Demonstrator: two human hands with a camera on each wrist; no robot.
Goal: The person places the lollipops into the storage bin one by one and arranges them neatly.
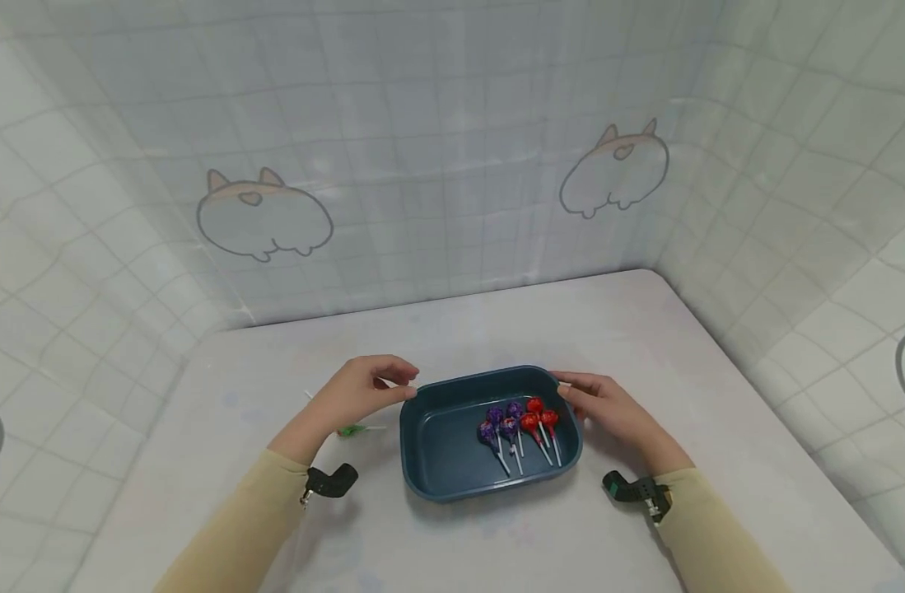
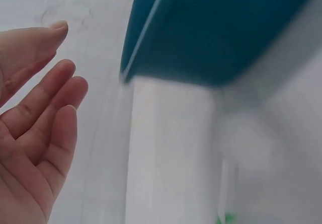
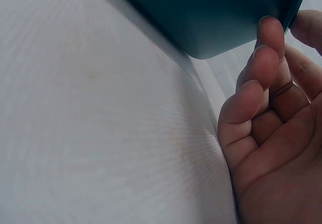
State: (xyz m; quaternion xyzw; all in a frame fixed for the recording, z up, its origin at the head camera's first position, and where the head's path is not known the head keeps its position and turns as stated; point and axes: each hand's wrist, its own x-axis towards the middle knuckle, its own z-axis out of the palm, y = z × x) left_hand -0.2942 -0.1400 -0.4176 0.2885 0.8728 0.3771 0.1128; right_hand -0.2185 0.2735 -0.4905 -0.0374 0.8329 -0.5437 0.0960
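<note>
A dark blue rectangular plastic tray (image 1: 452, 494) sits on the table in the head view. Inside its right half lie several purple-wrapped lollipops (image 1: 509, 427) and red-wrapped lollipops (image 1: 530, 422) with white sticks. My right hand (image 1: 608, 403) grips the tray's right rim, thumb over the edge and fingers against the outer wall, as the right wrist view also shows. Beside the tray's far left corner is my left hand (image 1: 363, 391), its fingers loosely bent; the left wrist view shows a gap between this hand and the tray (image 2: 201, 32).
A green-wrapped lollipop (image 1: 351, 430) lies on the white table (image 1: 482, 543) left of the tray, partly hidden by my left wrist. Another white stick (image 1: 308, 394) shows behind that forearm. Pale checked curtains (image 1: 452, 165) stand around the table's back and sides.
</note>
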